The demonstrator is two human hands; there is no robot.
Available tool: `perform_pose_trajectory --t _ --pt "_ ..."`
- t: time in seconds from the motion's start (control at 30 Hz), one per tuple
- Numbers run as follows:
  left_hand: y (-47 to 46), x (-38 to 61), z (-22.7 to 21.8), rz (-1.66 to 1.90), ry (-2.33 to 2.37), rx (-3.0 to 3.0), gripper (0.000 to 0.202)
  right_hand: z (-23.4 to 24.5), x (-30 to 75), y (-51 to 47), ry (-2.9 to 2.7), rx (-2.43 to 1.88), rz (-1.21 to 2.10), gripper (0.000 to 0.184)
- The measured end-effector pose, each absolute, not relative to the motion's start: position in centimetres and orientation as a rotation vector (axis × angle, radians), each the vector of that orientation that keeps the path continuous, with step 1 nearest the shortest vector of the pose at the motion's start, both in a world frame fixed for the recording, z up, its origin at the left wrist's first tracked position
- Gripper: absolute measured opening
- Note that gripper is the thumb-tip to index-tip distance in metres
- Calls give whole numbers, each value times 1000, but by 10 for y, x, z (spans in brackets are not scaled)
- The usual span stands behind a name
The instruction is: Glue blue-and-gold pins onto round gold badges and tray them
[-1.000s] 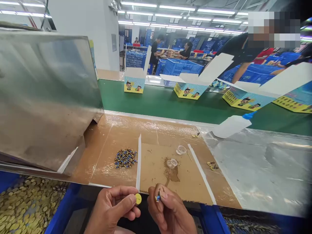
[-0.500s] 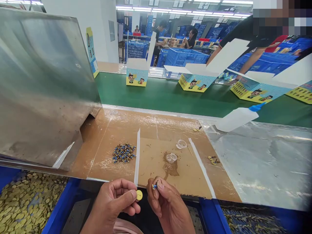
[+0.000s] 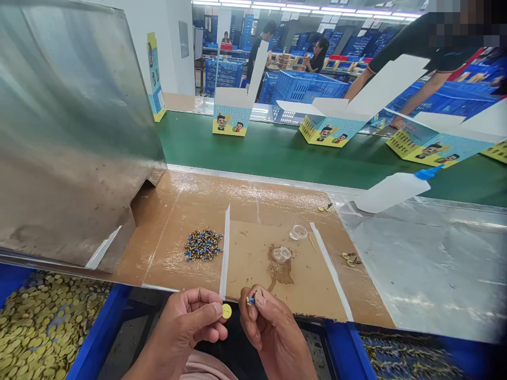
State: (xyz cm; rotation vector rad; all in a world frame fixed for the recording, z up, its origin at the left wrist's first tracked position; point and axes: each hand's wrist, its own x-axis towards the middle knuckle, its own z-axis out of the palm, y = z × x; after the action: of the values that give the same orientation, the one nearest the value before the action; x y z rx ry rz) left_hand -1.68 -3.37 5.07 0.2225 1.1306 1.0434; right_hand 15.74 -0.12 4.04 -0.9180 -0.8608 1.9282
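My left hand (image 3: 185, 326) pinches a flat yellow disc (image 3: 226, 311) at the edge of the brown work board (image 3: 253, 198), thumb on top. My right hand (image 3: 269, 332) holds a tiny blue-and-gold part (image 3: 250, 300) between thumb and fingers, a short gap from the disc. On the board lies a loose heap of similar small blue-and-gold parts (image 3: 203, 244), left of a white strip (image 3: 225, 253). Two small clear plastic cups (image 3: 281, 254) stand on the board's right half, with a brown stain around them.
A steel hopper (image 3: 67, 137) fills the left side. Below it, a blue bin (image 3: 47, 327) holds many yellow discs. A white glue bottle (image 3: 392, 191) lies right of the board. Printed boxes (image 3: 328, 129) stand on a green conveyor belt (image 3: 277, 148); co-workers stand beyond.
The whole scene has shifted up in the view as the head tips down. The two hands have drawn slightly closer and keep the same disc and small part.
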Motion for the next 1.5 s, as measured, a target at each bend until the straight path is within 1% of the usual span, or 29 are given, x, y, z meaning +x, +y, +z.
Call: perform_pose_trajectory --t 0.27,0.63,1.17,1.5 --pt "-37 -18 43 1029 1144 307 42 40 155 0 -915 -958 1897 44" --pt "-36 -15 45 1014 1149 291 48 24 157 0 -1032 -1046 1876 50" --pt "-36 -17 41 1003 1088 296 40 22 156 0 -1207 -933 1864 43" --pt "-34 -23 38 971 1111 479 43 17 159 1 -1277 -890 1866 42"
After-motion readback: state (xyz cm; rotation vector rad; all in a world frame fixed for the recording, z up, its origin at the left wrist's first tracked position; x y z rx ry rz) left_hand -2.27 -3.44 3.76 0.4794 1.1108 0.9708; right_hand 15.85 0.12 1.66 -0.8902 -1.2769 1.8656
